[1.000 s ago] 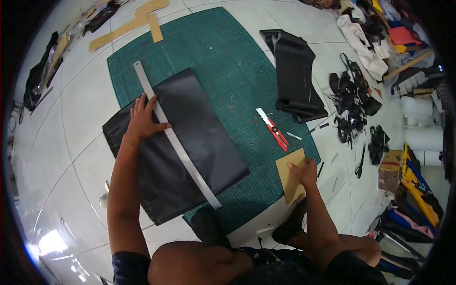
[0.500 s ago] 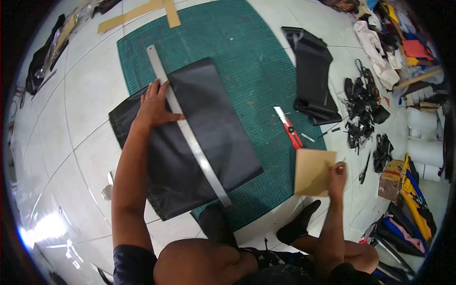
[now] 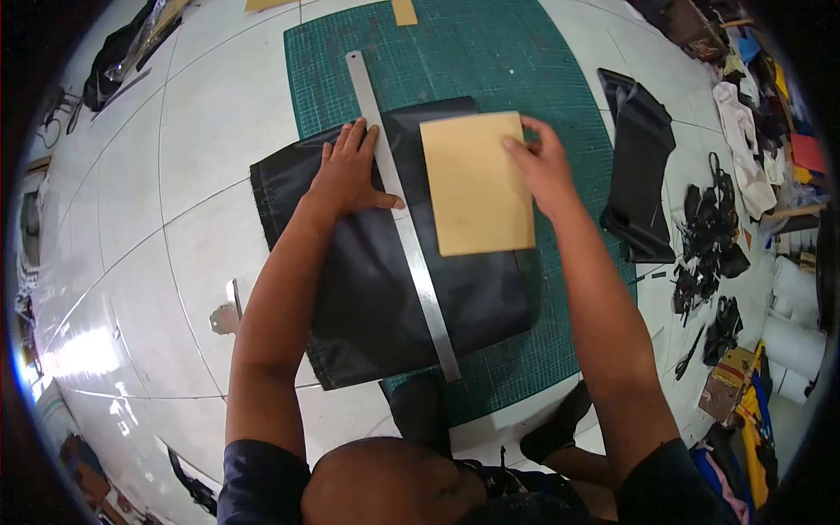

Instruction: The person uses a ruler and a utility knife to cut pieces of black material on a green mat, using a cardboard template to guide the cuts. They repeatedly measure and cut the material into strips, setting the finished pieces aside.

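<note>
A black sheet of material [image 3: 367, 289] lies on the green cutting mat [image 3: 542, 52], with a long metal ruler [image 3: 420, 280] running across it. My left hand [image 3: 348, 173] is spread open, its fingers and thumb pressing on the ruler and the sheet. On the right, my right hand [image 3: 544, 166] pinches the right edge of a tan rectangular board [image 3: 477, 188] over the right part of the black sheet. Whether the board touches the sheet cannot be told. The red cutter is not visible now.
Folded black material [image 3: 643, 175] lies at the mat's right edge. Black scraps [image 3: 709, 236] are heaped farther right, near a cardboard box [image 3: 731, 381] and white rolls [image 3: 792, 337]. A metal clip-like piece [image 3: 227, 315] rests on the tiles at left.
My right hand has brought the tan board from the lower right up and left over the black sheet. My left hand stays on the ruler. The view has shifted.
</note>
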